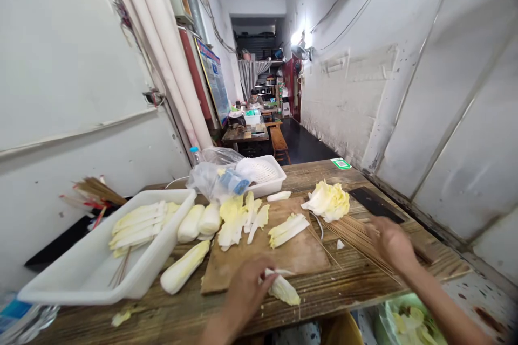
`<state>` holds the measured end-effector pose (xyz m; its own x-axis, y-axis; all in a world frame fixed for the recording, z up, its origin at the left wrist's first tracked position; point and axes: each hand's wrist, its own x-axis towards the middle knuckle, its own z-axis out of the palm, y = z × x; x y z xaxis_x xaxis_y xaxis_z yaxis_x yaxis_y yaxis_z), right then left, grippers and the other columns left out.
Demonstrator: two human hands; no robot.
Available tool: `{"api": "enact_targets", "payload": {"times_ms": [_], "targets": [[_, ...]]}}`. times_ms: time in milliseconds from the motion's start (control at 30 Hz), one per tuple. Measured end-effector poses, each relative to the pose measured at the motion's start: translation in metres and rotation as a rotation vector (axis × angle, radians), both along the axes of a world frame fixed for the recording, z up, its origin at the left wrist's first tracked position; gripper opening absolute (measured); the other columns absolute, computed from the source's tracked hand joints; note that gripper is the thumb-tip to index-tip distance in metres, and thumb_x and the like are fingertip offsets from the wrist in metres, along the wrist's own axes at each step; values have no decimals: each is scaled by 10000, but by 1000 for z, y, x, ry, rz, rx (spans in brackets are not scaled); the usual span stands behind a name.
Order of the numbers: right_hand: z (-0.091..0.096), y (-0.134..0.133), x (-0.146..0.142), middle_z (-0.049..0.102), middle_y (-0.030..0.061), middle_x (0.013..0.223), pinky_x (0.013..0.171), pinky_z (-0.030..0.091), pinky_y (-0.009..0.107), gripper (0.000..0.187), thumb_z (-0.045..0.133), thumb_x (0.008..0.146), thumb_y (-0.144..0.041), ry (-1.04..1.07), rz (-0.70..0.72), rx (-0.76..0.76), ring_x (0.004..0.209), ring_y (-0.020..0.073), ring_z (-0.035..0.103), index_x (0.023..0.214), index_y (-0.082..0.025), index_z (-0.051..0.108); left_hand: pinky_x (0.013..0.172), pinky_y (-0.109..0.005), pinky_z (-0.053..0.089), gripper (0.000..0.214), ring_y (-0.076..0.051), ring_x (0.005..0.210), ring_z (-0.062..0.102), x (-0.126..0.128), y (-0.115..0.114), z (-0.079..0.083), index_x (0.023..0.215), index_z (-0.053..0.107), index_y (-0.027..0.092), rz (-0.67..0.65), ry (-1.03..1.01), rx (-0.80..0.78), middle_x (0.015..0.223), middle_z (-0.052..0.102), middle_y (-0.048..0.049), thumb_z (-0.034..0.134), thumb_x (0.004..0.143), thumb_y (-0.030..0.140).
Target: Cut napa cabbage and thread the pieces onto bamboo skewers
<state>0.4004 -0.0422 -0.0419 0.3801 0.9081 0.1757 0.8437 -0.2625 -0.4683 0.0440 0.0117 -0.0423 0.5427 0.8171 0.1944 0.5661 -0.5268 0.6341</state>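
My left hand [249,288] pinches a pale napa cabbage leaf [285,289] at the near edge of the wooden cutting board [230,275]. Over to the right, my right hand [392,242] is at the bundle of thin bamboo skewers [356,234], its fingers curled and a little blurred; whether a skewer is between them does not show. Cut cabbage pieces [288,230] and loose yellow leaves [232,221] lie on the board. A pile of leaves [328,200] rests at the skewers' far end.
Left stands a white tub [81,294] with skewered cabbage leaves [140,226]. Beside it lie small whole cabbages [184,268]. Behind the board are a plastic bag [206,178] and a white basket [279,175]. A dark flat blade-like piece [374,203] lies right. Below is a lined scrap bin [384,312].
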Motion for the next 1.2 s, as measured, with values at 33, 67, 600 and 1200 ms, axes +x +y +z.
{"api": "enact_targets", "payload": {"times_ms": [33, 67, 600, 1200], "targets": [[0, -12, -33, 647, 128, 1092, 879, 480, 377, 343, 467, 906, -378, 49, 117, 17, 988, 226, 613, 1118, -146, 604, 692, -253, 418, 117, -152, 714, 566, 5, -12, -3, 830, 636, 175, -37, -8, -20, 798, 636, -37, 546, 820, 248], [-3, -26, -66, 672, 90, 1075, 856, 495, 323, 347, 459, 898, -415, 108, 254, 10, 976, 211, 627, 1110, -195, 623, 678, -245, 416, 102, -150, 706, 567, 9, -23, -8, 825, 635, 172, -77, -4, -46, 786, 639, -36, 555, 811, 232], [-78, -189, -92, 689, 58, 698, 589, 499, 322, 239, 478, 801, -344, 235, -238, -111, 591, 179, 631, 785, -196, 666, 850, -343, 465, 264, -225, 885, 643, -15, -60, -59, 950, 672, 180, -74, -34, -28, 957, 701, -86, 541, 827, 375], [-38, 70, -122, 588, 65, 1133, 807, 501, 398, 281, 549, 886, -334, -138, 174, -28, 948, 182, 593, 1115, -172, 566, 329, -129, 152, 241, -38, 383, 476, 1, -27, -40, 721, 520, 117, 641, -904, -1269, 572, 567, -9, 635, 781, 320]]}}
